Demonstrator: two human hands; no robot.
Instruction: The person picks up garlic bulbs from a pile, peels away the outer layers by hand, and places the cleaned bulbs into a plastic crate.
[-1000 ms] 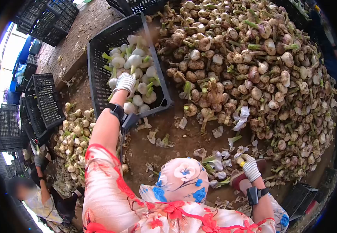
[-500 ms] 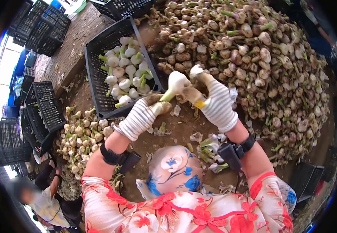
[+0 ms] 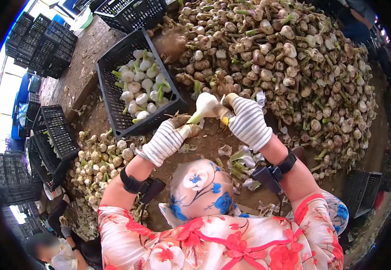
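Head view, from the left: stacked black crates (image 3: 40,47) stand at the far left, with more black crates (image 3: 58,135) leaning together nearer. At the near left, a co-worker's gloved hand (image 3: 66,230) shows, small and partly dark. Right of it, a low heap of garlic (image 3: 98,164) lies on the floor. Farther off, an open crate (image 3: 102,96) holds pale bulbs with short green stems.

The left hand (image 3: 166,139), in a striped glove, is just right of this crate's near end, its grip narrow around the stem of a white garlic bulb (image 3: 206,104). That bulb is between the two hands, above the floor, its round end tilted far and right. The right hand (image 3: 246,120), also gloved, has its fingers curled at the bulb's right side; whether its grip clamps the bulb cannot be told. A small yellow patch (image 3: 225,120) shows by its fingertips.

Peelings (image 3: 242,157) lie nearer, below the right wrist. A large pile of unpeeled garlic (image 3: 285,63) fills the far right, and dark crates (image 3: 362,193) sit near right.
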